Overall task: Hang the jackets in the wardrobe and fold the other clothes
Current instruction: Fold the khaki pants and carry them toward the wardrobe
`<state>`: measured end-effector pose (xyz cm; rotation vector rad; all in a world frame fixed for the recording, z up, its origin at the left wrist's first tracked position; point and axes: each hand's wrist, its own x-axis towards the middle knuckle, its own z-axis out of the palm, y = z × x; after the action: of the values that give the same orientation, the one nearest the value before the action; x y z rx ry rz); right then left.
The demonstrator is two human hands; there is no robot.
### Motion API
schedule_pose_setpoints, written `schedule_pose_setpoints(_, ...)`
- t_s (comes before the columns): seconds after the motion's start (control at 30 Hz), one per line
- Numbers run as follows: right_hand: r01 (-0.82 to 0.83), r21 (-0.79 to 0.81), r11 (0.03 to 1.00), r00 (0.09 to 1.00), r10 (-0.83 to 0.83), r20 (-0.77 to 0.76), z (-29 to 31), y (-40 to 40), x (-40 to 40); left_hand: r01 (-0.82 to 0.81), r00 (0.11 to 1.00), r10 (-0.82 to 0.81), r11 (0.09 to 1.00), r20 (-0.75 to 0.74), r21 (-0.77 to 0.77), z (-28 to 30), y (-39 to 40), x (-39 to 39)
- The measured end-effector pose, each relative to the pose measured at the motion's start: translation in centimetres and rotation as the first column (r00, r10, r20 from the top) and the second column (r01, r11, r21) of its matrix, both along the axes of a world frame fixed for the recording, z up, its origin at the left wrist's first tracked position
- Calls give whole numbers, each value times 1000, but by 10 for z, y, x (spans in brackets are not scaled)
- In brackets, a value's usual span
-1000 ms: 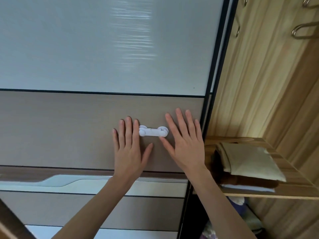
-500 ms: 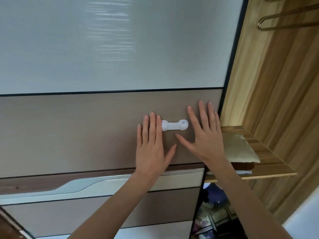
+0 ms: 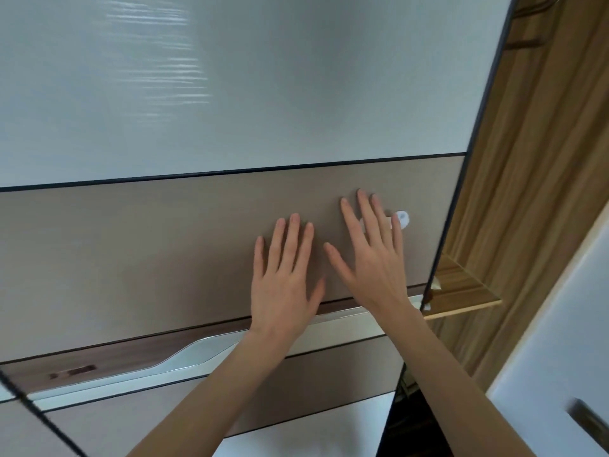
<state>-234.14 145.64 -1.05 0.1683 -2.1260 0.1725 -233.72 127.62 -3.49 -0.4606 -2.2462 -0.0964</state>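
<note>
Both forearms reach up and forward from the bottom of the view. The left hand [image 3: 283,275] lies flat on the brown band of the sliding door [image 3: 164,252], fingers straight and a little spread, gripping nothing. Just beside it, the right hand [image 3: 372,258] is also flat on the same band, fingers straight; they cover most of a white latch [image 3: 402,220], whose round end shows past the little finger. Below the wrists runs a silver handle strip [image 3: 197,354]. Right of the right hand, past the door's dark edge, the wardrobe [image 3: 527,192] stands open, showing a wooden shelf [image 3: 461,291]. Above the hands is the door's pale glossy panel [image 3: 263,77].
</note>
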Motion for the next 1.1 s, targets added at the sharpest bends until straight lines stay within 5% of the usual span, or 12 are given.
schedule_pose_setpoints(0.27, -55, -13, 998, 998, 54, -20, -21, -22, 15, 1, 998, 5, 996, -70, 86, 5, -16, 7)
schedule_pose_setpoints(0.5, 61, -65, 996, 985, -50, 168, -38, -11, 11, -55, 997, 60, 994, -50, 90, -1, -26, 6)
schedule_pose_setpoints(0.73, 176, 24, 984, 950, -176, 259, -38, 38, 10, -13, 999, 9, 993, -43, -116, -9, -26, -13)
schedule_pose_setpoints(1.1, 189, -9, 982, 930, -176, 321, -34, 95, 9, 0, 1000, -5, 988, -27, -154, -14, 9, -20)
